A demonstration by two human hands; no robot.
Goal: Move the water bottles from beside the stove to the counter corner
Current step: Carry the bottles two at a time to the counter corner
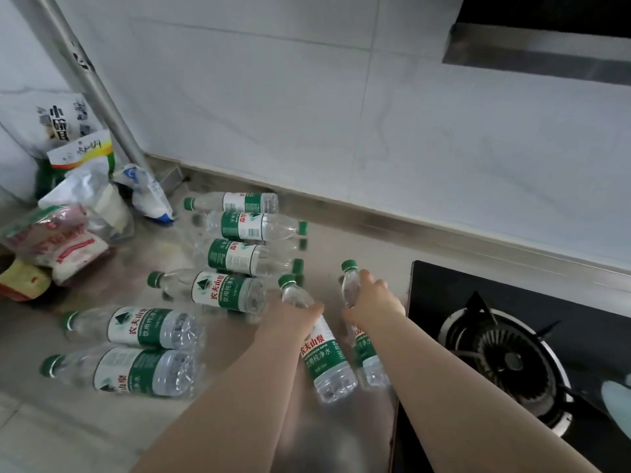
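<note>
Six clear plastic bottles (235, 257) with green caps and labels lie on their sides across the steel counter (341, 247) at centre and lower left, before crumpled food bags (78, 213) and a grey pipe (102, 93) in the upper-left corner. At lower centre the left hand (300, 314) wraps the left bottle (324, 353) near its neck, and the right hand (374, 302) closes round the right bottle (363, 346). Both bottles stand tilted beside the black stove (512, 343), forearms hiding part of their labels; a pale object (616, 401) is cut off at the right edge.
</note>
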